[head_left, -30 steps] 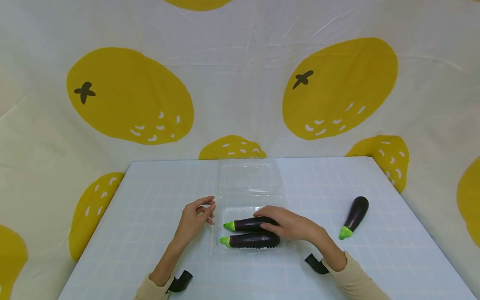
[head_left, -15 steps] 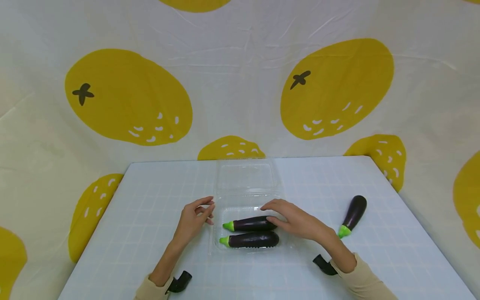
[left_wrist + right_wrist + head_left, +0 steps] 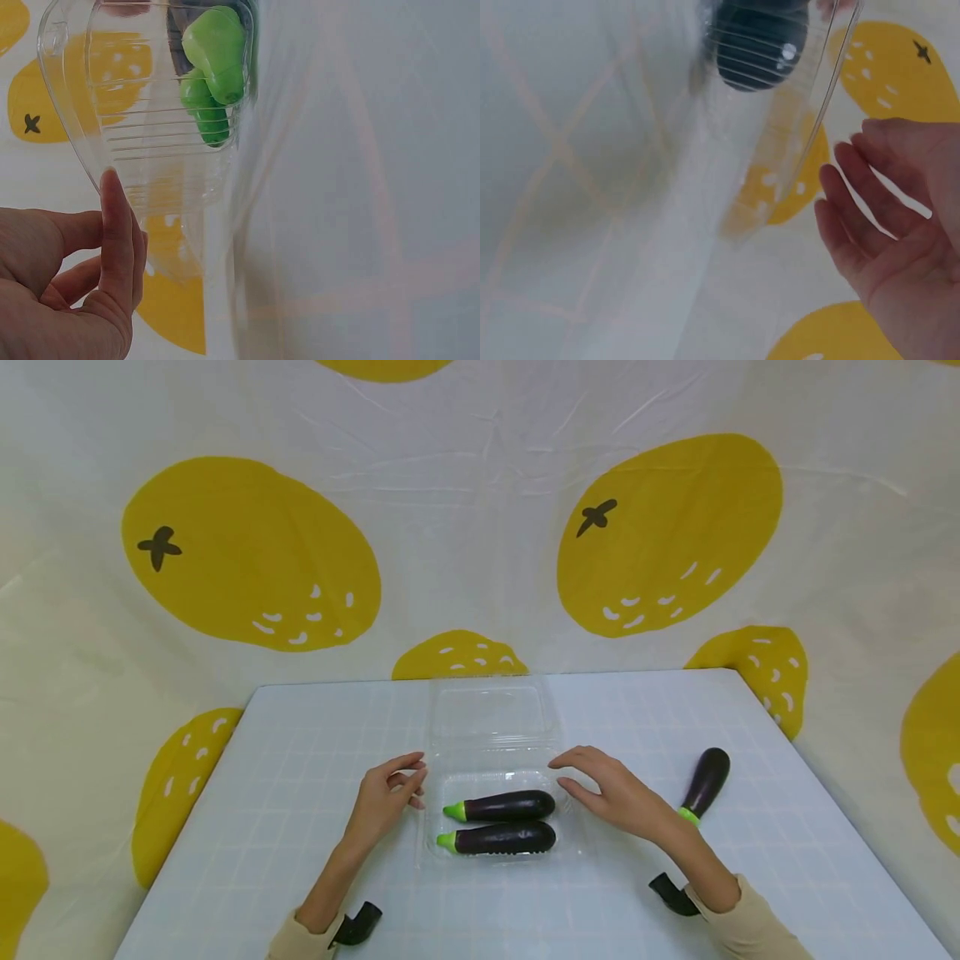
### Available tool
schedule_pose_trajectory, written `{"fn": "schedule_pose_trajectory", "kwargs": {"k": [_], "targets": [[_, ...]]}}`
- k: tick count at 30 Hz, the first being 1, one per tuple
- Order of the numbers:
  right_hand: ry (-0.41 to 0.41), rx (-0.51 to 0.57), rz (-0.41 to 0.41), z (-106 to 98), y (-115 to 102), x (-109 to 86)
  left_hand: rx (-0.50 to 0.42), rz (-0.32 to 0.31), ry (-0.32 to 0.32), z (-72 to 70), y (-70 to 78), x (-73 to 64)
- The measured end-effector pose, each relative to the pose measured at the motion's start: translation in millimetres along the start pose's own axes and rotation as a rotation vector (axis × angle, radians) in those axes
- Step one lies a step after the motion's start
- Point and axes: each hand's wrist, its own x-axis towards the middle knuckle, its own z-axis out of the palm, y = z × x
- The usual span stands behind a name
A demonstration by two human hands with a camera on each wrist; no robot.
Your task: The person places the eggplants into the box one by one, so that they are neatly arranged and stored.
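Two dark purple eggplants with green stem ends, a rear one and a front one, lie side by side in the base of a clear plastic clamshell container. Its hinged lid is folded back behind it. My left hand is at the container's left rim, a fingertip right at the edge in the left wrist view. Just off the right side is my right hand, fingers loosely bent and holding nothing. A third eggplant lies to the right, its green end partly behind my right wrist.
A white table with a faint grid carries everything. Behind it hangs a pale cloth printed with large yellow fruit. Black curved wrist mounts stick out from both beige sleeves.
My right hand has let go of the rear eggplant and moved right, past the container's edge. The eggplants in the container stay put, and my left hand has hardly moved.
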Motion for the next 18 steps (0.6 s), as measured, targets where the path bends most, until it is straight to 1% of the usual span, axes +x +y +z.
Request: {"fn": "schedule_pose_trajectory", "kwargs": {"k": [4, 7, 12, 18], "targets": [[0.066, -0.048, -0.011, -3.5, 6.4, -6.1, 0.005, -0.004, 0.004, 0.3, 0.9, -0.1], [0.103, -0.081, -0.004, -6.4, 10.7, -10.9, 0.009, -0.010, 0.008, 0.4, 1.6, -0.3], [0.137, -0.118, 0.038, -12.0, 16.2, -18.8, 0.004, -0.019, 0.009, 0.6, 1.2, 0.2], [0.173, -0.127, 0.074, -18.5, 22.4, -29.5, -0.008, -0.018, 0.003, 0.5, 0.6, 0.4]]}}
